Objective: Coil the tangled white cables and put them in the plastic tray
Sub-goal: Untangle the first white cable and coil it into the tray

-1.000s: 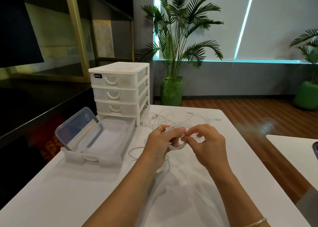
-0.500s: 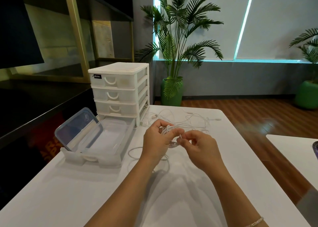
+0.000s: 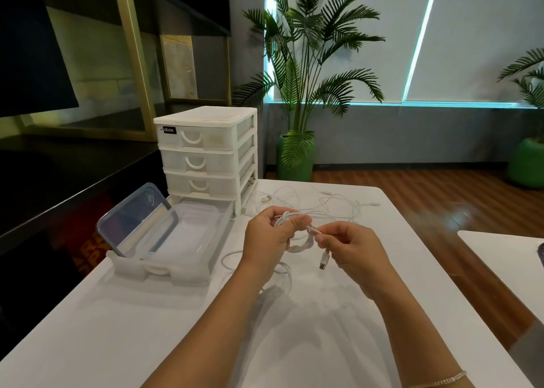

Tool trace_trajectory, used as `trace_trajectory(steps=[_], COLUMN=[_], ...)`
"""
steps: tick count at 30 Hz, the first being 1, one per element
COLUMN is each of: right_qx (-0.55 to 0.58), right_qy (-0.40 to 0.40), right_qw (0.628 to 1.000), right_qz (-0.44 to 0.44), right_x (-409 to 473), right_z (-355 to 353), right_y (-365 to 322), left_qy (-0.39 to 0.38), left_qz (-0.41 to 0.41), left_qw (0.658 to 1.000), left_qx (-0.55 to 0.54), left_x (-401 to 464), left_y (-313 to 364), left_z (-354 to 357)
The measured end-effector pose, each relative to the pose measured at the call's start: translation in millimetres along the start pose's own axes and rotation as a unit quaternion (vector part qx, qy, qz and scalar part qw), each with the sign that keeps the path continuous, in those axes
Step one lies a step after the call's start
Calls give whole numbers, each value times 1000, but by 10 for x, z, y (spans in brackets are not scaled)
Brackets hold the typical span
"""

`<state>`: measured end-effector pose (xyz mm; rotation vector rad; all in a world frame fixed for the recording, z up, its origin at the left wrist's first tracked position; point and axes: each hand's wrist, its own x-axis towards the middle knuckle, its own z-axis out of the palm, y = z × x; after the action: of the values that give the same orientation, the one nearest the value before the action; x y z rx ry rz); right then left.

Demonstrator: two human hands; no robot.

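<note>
Above the middle of the white table (image 3: 147, 328), my left hand (image 3: 269, 242) grips a small coil of white cable (image 3: 300, 245). My right hand (image 3: 356, 250) pinches the free end of that cable beside the coil, and its plug (image 3: 323, 261) hangs down below my fingers. A slack loop of white cable (image 3: 235, 262) lies on the table under my left wrist. More tangled white cables (image 3: 323, 205) lie spread behind my hands. The clear plastic tray (image 3: 164, 270), a pulled-out drawer, sits to the left with nothing visible inside.
A clear lid (image 3: 138, 220) leans in the tray's left side. A white drawer tower (image 3: 206, 152) stands behind the tray. The table's right edge drops to a wooden floor, with another white table (image 3: 506, 258) further right. Potted palms (image 3: 297, 93) stand behind.
My hands have drawn slightly apart. The right hand has pulled the cable's end out of the coil, so the plug now hangs free below it. The coil stays in my left hand.
</note>
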<state>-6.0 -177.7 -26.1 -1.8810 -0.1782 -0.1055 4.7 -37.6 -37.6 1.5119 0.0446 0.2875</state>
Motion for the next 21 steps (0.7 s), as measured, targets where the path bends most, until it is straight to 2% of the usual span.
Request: trace_trajectory(steps=[2,4,9,14,21], right_qx=[-14,18,130,178,188], right_qy=[26,44,31,1,79], right_qw=[1000,999,990,980,974], right_qz=[-10,-6,47,87,101], right_x=[9,11,21,2,34], right_z=[-15,-26,-7,26,59], right_y=[26,29,7,-19,53], left_qy=[-23,-46,-59,-46,-76], left_qz=[-62,-106,-145,-98,-33], left_qw=[994,981,966,979,996], left_qx=[-86,-157,-205,-172,-18], left_x=[-11,-22,-32,-56,-53], left_y=[11,19,31,15,25], left_z=[30,42,40,72,51])
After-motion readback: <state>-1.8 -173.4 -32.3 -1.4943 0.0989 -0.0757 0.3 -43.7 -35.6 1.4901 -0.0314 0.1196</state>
